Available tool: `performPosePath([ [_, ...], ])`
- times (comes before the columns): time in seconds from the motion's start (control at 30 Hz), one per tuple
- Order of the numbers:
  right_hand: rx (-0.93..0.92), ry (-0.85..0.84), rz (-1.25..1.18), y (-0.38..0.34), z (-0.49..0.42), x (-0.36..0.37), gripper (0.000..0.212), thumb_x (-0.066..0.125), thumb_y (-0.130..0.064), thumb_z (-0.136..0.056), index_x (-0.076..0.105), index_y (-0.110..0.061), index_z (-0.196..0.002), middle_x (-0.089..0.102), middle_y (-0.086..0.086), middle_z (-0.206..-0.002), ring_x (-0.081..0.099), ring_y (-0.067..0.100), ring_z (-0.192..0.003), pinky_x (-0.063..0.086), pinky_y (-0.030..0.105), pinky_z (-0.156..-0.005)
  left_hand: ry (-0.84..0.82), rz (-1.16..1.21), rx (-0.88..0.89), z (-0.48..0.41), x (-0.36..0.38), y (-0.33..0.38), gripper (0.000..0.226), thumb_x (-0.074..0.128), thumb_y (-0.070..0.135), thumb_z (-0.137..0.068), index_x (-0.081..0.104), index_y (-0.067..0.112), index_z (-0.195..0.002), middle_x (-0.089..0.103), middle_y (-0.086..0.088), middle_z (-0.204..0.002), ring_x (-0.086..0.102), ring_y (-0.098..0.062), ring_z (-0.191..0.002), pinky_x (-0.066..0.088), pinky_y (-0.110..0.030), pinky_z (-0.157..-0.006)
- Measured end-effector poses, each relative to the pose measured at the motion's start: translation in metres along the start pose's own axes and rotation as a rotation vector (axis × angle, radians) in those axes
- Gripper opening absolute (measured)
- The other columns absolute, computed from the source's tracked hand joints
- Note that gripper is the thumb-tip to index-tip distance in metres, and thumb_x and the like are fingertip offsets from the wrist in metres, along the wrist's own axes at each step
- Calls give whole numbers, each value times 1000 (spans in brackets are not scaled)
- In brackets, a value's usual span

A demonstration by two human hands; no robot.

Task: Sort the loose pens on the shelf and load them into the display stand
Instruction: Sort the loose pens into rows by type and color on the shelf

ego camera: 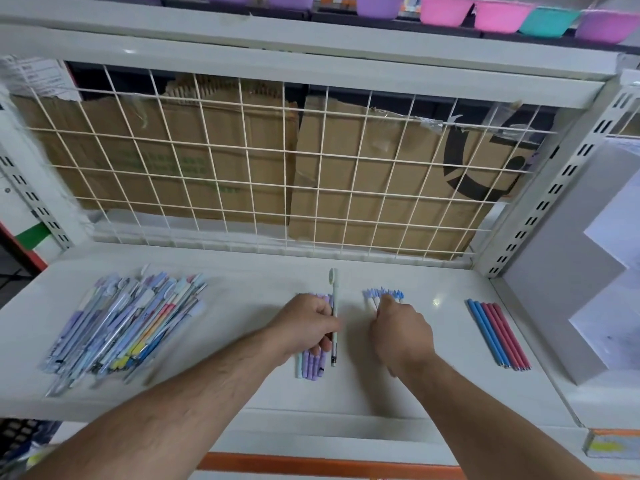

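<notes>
A big mixed heap of loose pens [124, 327] lies on the left of the white shelf [242, 289]. My left hand [304, 323] lies over a small row of purple pens [313, 367] and pinches a pale green pen [334, 306] that points toward the back. My right hand [401, 330] covers a bunch of blue-capped pens [382, 293], fingers curled down on them; only their caps show. A neat row of blue and red pens [497, 334] lies at the right. No display stand is in sight.
A white wire grid [277, 168] backs the shelf, with cardboard boxes [381, 188] behind it. A white stepped board [571, 289] stands at the right end. Coloured bowls [446, 10] line the shelf above.
</notes>
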State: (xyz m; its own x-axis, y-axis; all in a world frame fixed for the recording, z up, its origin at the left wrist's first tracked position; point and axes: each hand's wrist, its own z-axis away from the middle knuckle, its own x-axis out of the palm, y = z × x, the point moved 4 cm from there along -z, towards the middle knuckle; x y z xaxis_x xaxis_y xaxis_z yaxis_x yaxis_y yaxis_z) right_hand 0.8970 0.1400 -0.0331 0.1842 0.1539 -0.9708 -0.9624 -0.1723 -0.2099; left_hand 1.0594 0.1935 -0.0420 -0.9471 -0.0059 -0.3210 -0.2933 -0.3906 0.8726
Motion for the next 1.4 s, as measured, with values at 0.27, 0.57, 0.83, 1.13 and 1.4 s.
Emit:
performPosePath([
  [0.27, -79, 133, -91, -13, 13, 4, 12, 45, -24, -96, 55, -17, -97, 50, -5, -77, 51, 21, -74, 44, 29, -64, 115, -58, -9, 12, -16, -9, 15, 57, 3, -79, 58, -7, -90, 60, -10, -68, 61, -17, -53, 41, -19, -46],
  [0.57, -120, 215, -95, -32, 29, 3, 14, 46, -28, -96, 55, -19, -93, 61, -5, -88, 56, 18, -72, 37, 27, -55, 204, -489, -26, 24, -45, -27, 5, 56, 10, -79, 55, 15, -78, 64, -7, -78, 70, -28, -77, 46, -29, -59],
  [0.83, -88, 204, -138, -34, 39, 1, 11, 47, -27, -93, 56, -20, -89, 61, -6, -84, 58, 17, -72, 36, 26, -53, 211, -596, 8, 13, -42, -32, 11, 53, 4, -75, 50, 13, -69, 57, 0, -66, 53, -15, -58, 32, -21, -45],
  [1.13, -119, 227, -140, -40, 45, 0, 11, 49, -28, -93, 56, -21, -88, 62, -5, -84, 60, 18, -72, 40, 26, -56, 236, -668, 64, 8, -35, -32, 15, 51, 13, -76, 66, 16, -79, 68, 2, -75, 64, -20, -67, 52, -30, -58],
  [1.4, -237, 225, -81, -63, 44, 0, 12, 46, -29, -97, 55, -20, -95, 60, -3, -92, 54, 18, -73, 33, 28, -54, 302, -727, 70, 29, -54, -38, 30, 54, 28, -93, 59, 13, -118, 60, -3, -118, 59, -24, -108, 47, -30, -82],
])
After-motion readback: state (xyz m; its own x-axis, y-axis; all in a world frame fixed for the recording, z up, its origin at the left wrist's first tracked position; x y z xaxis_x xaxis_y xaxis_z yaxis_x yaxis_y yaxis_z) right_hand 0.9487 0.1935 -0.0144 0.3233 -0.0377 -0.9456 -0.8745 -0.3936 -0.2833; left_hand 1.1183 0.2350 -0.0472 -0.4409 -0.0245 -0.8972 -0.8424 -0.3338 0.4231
